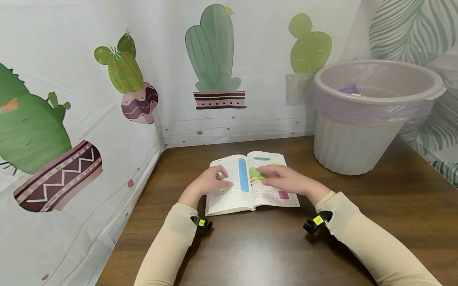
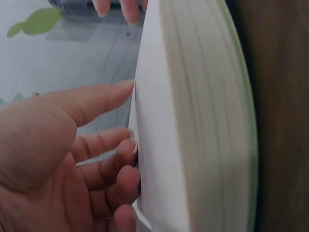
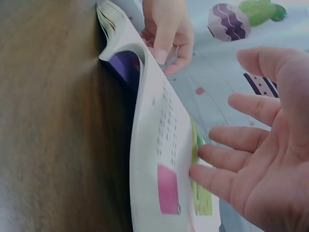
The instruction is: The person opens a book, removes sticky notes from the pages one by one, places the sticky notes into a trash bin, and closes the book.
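Note:
An open book (image 1: 229,202) lies on the table, its spine running away from me. The left page bears rows of small print and a blue panel; a green picture and a pink block mark the right one. My left hand (image 1: 212,180) rests its thumb tip and loosely bent fingertips on the left page, as the left wrist view shows beside the thick page edges (image 2: 212,121). Over the right page, my right hand (image 1: 289,180) has its fingers spread and fairly straight. Its lowest finger (image 3: 212,180) is at the page; whether it touches, I cannot tell. Neither hand grips anything.
A pale bin (image 1: 358,139) with a plastic liner stands at the back right, a purple thing (image 1: 349,89) inside. Cloth printed with cacti (image 1: 214,59) hangs behind and to the left of the brown wooden table (image 1: 257,254). A black strap camera (image 1: 317,221) sits on each wrist.

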`<state>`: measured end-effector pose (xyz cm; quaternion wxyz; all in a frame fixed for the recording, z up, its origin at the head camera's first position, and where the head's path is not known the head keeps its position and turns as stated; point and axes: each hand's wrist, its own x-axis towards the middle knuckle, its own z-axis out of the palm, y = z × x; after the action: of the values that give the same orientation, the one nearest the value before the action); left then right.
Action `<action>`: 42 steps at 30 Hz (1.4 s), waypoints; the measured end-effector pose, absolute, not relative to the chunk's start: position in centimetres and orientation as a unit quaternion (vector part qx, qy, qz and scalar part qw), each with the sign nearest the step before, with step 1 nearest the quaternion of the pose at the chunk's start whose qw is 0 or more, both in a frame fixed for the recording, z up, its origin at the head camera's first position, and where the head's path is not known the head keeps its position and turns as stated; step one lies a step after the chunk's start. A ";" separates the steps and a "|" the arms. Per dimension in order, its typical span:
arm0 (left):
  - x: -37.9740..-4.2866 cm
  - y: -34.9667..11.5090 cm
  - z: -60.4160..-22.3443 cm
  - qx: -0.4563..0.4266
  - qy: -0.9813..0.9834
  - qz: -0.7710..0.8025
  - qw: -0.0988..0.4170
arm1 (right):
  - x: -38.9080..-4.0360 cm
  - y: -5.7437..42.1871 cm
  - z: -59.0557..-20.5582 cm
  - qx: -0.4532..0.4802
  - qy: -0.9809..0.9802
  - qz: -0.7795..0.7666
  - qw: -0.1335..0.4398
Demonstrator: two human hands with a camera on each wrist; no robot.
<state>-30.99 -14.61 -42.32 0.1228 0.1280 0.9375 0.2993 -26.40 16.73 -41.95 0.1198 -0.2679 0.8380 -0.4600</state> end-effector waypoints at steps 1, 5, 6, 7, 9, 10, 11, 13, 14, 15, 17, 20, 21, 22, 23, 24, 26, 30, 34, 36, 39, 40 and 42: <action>-30.9 -14.3 -42.2 0.142 0.935 0.298 0.126 | -26.5 16.9 -42.0 -0.265 0.834 -0.468 0.121; -31.0 -12.5 -41.5 0.198 0.928 0.283 0.142 | -26.9 17.4 -42.0 -0.249 0.827 -0.489 0.122; -31.1 -12.0 -41.3 0.209 0.927 0.274 0.146 | -27.0 17.5 -42.0 -0.244 0.825 -0.495 0.123; -31.2 -11.5 -41.0 0.220 0.927 0.265 0.152 | -27.0 17.6 -42.0 -0.239 0.822 -0.502 0.124; -31.5 -10.4 -40.5 0.239 0.926 0.245 0.159 | -27.2 17.9 -42.1 -0.224 0.810 -0.524 0.135; -31.7 -9.8 -40.3 0.248 0.926 0.235 0.162 | -27.3 18.0 -42.2 -0.218 0.801 -0.539 0.141; -31.9 -9.3 -40.1 0.257 0.925 0.227 0.165 | -27.4 18.1 -42.2 -0.211 0.792 -0.553 0.149; -32.4 -8.2 -39.7 0.274 0.922 0.214 0.171 | -27.7 18.4 -42.4 -0.192 0.770 -0.586 0.165; -32.6 -7.7 -39.6 0.281 0.920 0.212 0.174 | -27.8 18.5 -42.5 -0.183 0.760 -0.600 0.171; -32.9 -7.2 -39.6 0.288 0.917 0.211 0.178 | -28.0 18.7 -42.6 -0.176 0.754 -0.609 0.174; -33.4 -6.2 -39.5 0.303 0.911 0.211 0.185 | -28.2 18.9 -42.7 -0.163 0.745 -0.622 0.177; -34.2 -4.9 -39.4 0.319 0.903 0.212 0.196 | -28.5 19.3 -43.0 -0.152 0.742 -0.630 0.174; -34.4 -4.4 -39.4 0.323 0.901 0.210 0.198 | -28.6 19.4 -43.0 -0.149 0.743 -0.629 0.173; -34.7 -4.0 -39.4 0.325 0.900 0.208 0.201 | -28.7 19.5 -43.0 -0.148 0.745 -0.627 0.171; -34.9 -3.5 -39.5 0.325 0.901 0.203 0.203 | -28.7 19.6 -43.1 -0.145 0.747 -0.626 0.169; -35.2 -3.0 -39.5 0.323 0.903 0.199 0.203 | -28.8 19.7 -43.1 -0.144 0.749 -0.625 0.167; -35.6 -2.1 -39.6 0.311 0.909 0.187 0.206 | -28.9 20.0 -43.2 -0.144 0.751 -0.623 0.165; -35.9 -0.5 -39.9 0.284 0.923 0.152 0.211 | -29.2 20.6 -43.5 -0.139 0.748 -0.629 0.160; -35.5 0.6 -39.9 0.274 0.929 0.123 0.217 | -29.6 21.5 -43.6 -0.134 0.754 -0.624 0.155; -35.4 1.2 -40.1 0.277 0.931 0.099 0.217 | -29.7 22.1 -43.5 -0.135 0.760 -0.616 0.157; -35.1 2.0 -40.3 0.281 0.933 0.060 0.214 | -29.9 23.0 -43.3 -0.133 0.774 -0.599 0.157; -35.0 2.3 -40.3 0.281 0.935 0.043 0.212 | -29.9 23.2 -43.2 -0.132 0.782 -0.589 0.156; -34.8 2.8 -40.5 0.274 0.938 0.022 0.212 | -30.0 23.8 -43.1 -0.126 0.798 -0.569 0.154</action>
<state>-34.81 2.80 -40.49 0.2118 0.2739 0.9379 0.0221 -29.97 23.79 -43.12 0.1542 -0.1263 0.7979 -0.5689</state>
